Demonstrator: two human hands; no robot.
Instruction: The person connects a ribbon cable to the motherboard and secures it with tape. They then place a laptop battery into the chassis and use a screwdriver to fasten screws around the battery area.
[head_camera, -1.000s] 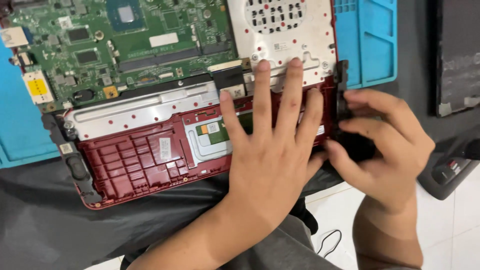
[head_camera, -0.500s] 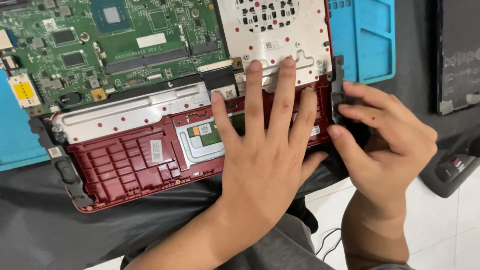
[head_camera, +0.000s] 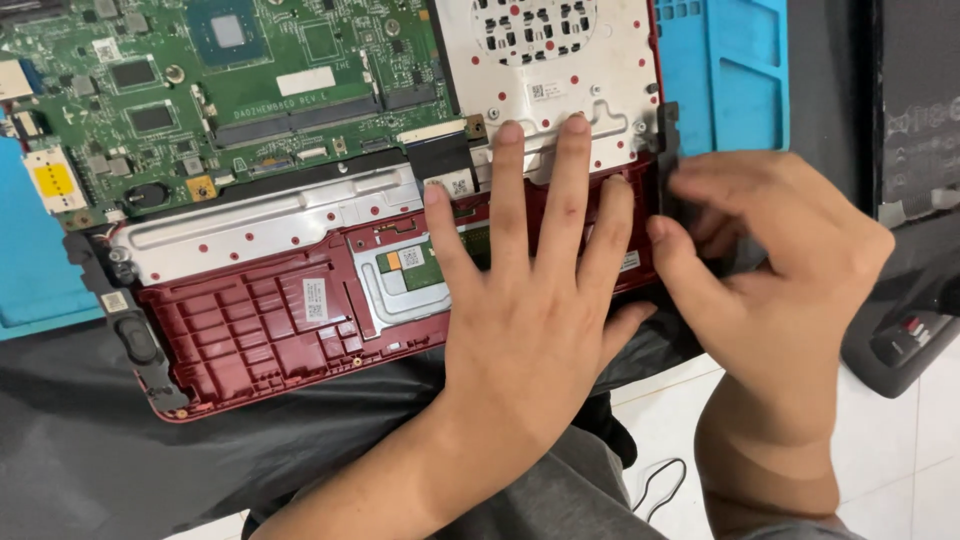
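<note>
Left hand (head_camera: 525, 300) flat, fingers spread, pressing on red laptop base (head_camera: 270, 320) at centre. Right hand (head_camera: 770, 270) at three o'clock, grip pinching black speaker piece (head_camera: 668, 135) along the base's right edge. Green circuit board (head_camera: 230, 90) at eleven o'clock.

Yellow sticker (head_camera: 53, 180): a yellow square on a white part, at the far left of the green board (head_camera: 250, 90).
White strip (head_camera: 305, 81): a long white label in the middle of the green board.
Small white label (head_camera: 314, 298): a tall little rectangle on the red case (head_camera: 250, 330), left of my left hand (head_camera: 530, 320).
Tiny white sticker (head_camera: 541, 90): on the silver plate (head_camera: 550, 80), above my fingers.
Screens: I see none.
</note>
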